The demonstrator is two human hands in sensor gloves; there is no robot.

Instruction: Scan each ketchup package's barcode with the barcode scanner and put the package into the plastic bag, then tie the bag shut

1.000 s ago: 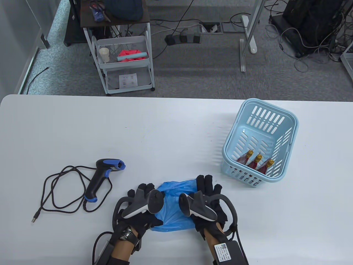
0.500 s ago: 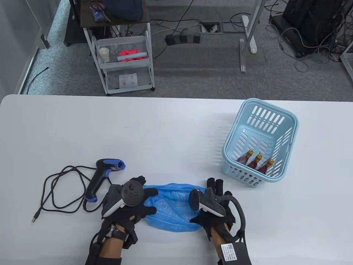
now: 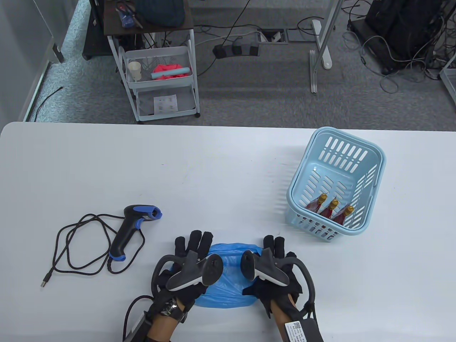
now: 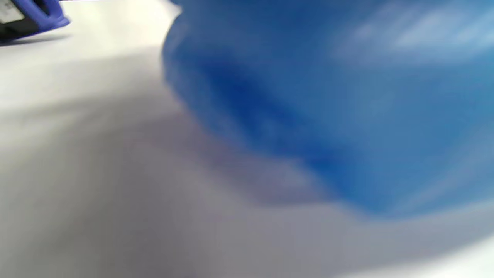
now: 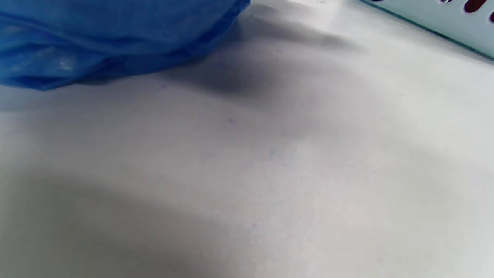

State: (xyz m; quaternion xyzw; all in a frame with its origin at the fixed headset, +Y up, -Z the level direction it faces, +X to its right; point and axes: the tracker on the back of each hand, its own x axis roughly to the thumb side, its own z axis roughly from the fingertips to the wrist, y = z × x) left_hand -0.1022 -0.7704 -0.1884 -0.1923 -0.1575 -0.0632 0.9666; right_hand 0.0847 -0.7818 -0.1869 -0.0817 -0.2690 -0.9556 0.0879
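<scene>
Now crumpled blue plastic bag (image 3: 231, 281), flattened

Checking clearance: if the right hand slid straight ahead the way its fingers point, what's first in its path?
Bare table, most likely. The right hand points away from the person, and the light-blue basket sits off to its right, seemingly outside that line.

- The left hand (image 3: 188, 265) has been brought inward from the plastic bag's (image 3: 229, 281) left end.
- The right hand (image 3: 276, 270) has been shifted slightly leftward.
- The plastic bag has been gathered narrower between both hands after being spread wide.
</scene>
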